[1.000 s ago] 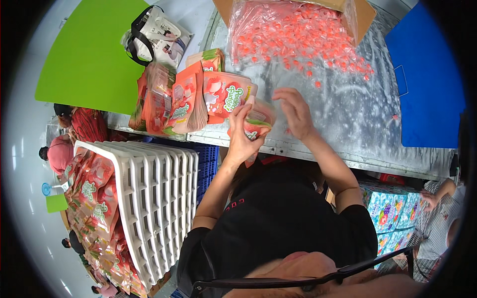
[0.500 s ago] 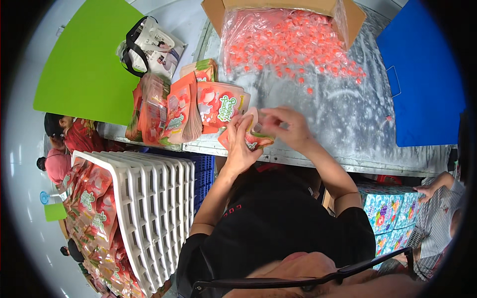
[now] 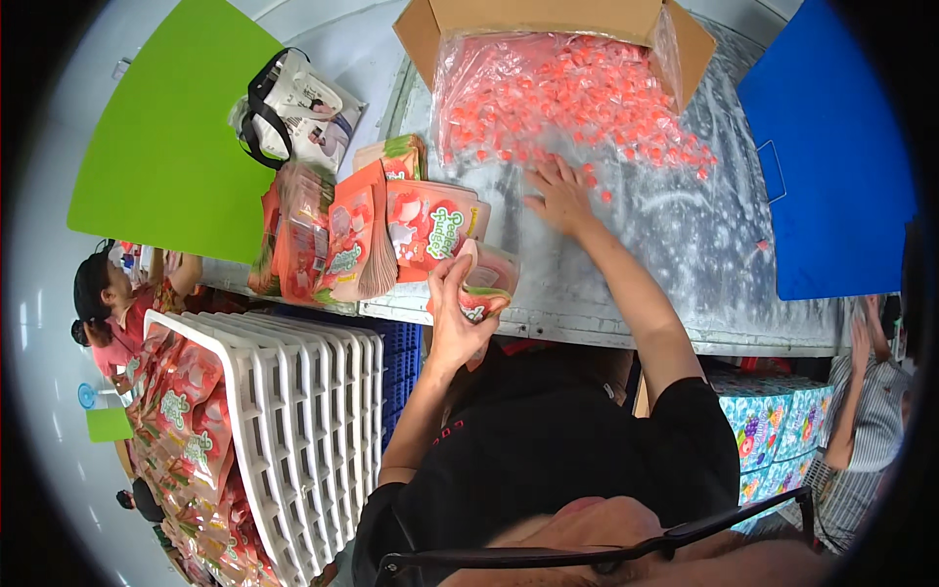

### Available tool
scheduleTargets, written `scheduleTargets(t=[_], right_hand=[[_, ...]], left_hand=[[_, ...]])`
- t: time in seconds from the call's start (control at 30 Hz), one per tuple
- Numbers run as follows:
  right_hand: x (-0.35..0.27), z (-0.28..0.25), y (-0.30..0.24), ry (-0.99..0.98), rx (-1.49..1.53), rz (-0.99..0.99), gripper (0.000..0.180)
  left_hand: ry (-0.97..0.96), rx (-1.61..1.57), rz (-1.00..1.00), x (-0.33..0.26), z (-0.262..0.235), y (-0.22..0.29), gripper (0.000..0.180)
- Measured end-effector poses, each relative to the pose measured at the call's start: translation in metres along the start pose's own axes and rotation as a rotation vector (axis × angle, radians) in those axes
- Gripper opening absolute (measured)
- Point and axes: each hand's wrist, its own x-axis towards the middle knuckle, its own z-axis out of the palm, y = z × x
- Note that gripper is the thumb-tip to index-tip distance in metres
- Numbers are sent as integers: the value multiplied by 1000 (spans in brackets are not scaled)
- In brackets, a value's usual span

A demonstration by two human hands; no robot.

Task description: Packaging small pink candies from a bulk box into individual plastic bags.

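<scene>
My left hand point(image 3: 455, 318) grips a pink stand-up pouch point(image 3: 486, 284) with its mouth held apart, just over the near edge of the metal table point(image 3: 675, 245). My right hand point(image 3: 560, 196) is stretched out flat with fingers spread, resting on the near fringe of a spread of small pink wrapped candies point(image 3: 577, 108). The candies spill onto the table from a clear bag inside a tipped cardboard box point(image 3: 548, 24). A stack of flat pink pouches point(image 3: 430, 225) lies just left of the held one.
More pouch bundles point(image 3: 313, 240) lean at the table's left end, beside a black-and-white bag point(image 3: 293, 108). A white slatted crate point(image 3: 293, 430) full of filled pouches stands at lower left. Other people sit at left point(image 3: 117, 303) and right point(image 3: 866, 411). Blue cartons point(image 3: 773, 440) sit below.
My right hand left the pouch and reached forward onto the candies. My left hand stayed at the table edge with the pouch.
</scene>
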Motion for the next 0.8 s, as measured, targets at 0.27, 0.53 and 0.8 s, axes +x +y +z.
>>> scheduleTargets(t=[0.27,0.53,0.8], right_hand=[[-88,-24,18,117,952,268,53],[-81,-22,18,225,321,144,50],[-66,-14,18,253,227,134,33]], left_hand=[[-26,-32,-22,-8,1,0,91],[-33,-41,-30,-14,-1,-4,89],[-14,-37,-37,-16,-10,1,87]])
